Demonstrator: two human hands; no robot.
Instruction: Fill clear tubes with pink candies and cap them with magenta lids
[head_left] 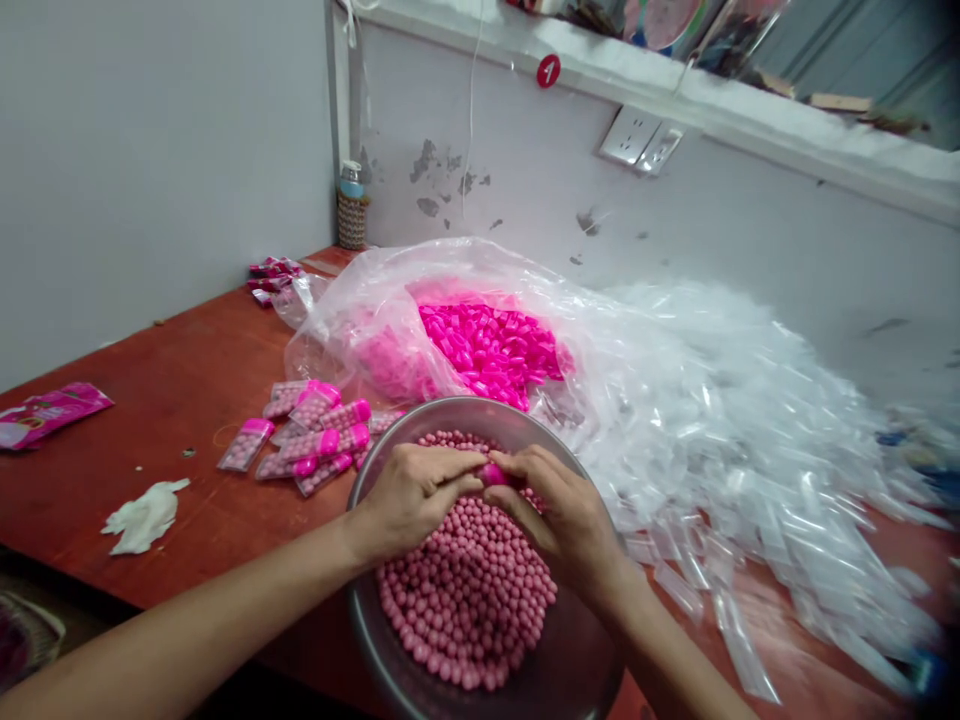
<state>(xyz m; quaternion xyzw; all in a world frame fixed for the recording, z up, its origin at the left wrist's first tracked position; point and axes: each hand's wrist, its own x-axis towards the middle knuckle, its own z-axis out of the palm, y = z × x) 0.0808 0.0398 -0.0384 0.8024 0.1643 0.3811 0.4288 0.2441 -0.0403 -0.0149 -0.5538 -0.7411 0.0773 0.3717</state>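
Above a metal bowl (pixel 592 668) of pink beads (pixel 469 590), my two hands meet at a small container of which only the bright pink cap (pixel 493 474) shows. My left hand (pixel 412 500) is closed round the container's body, which the fingers hide. Thumb and fingers of my right hand (pixel 562 510) pinch the cap from the other side. Left of the bowl lies a pile of clear containers (pixel 315 435) filled with pink beads and closed by pink caps. Behind the bowl, loose pink caps (pixel 487 345) fill an open plastic bag (pixel 360 290).
A large heap of clear empty tubes (pixel 735 420) spreads over the right of the red table (pixel 202 370). On the left lie a pink packet (pixel 56 412) and a crumpled white tissue (pixel 146 517). A bottle (pixel 351 205) stands in the back corner by the wall.
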